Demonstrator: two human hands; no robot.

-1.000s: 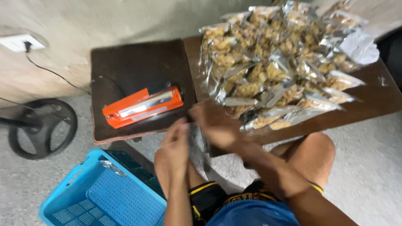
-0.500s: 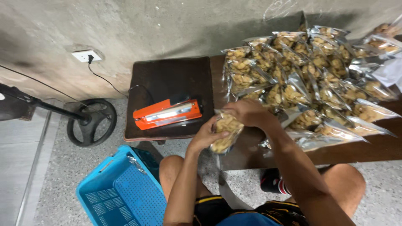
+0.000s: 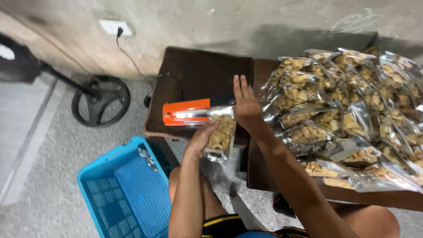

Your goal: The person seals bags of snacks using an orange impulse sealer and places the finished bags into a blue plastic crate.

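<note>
Between our hands a snack bag (image 3: 221,134) stands upright, its top end lying in the orange sealer (image 3: 187,113). Our left hand (image 3: 200,140) curls around the bag's lower left side, gripping it. Our right hand (image 3: 246,105) lies flat and open, fingers straight, against the bag's upper right corner. Both rest over a dark table (image 3: 198,75). Right of it, a pile of filled bags (image 3: 352,110) covers a second table (image 3: 264,176). Below left sits a blue basket (image 3: 125,191).
</note>
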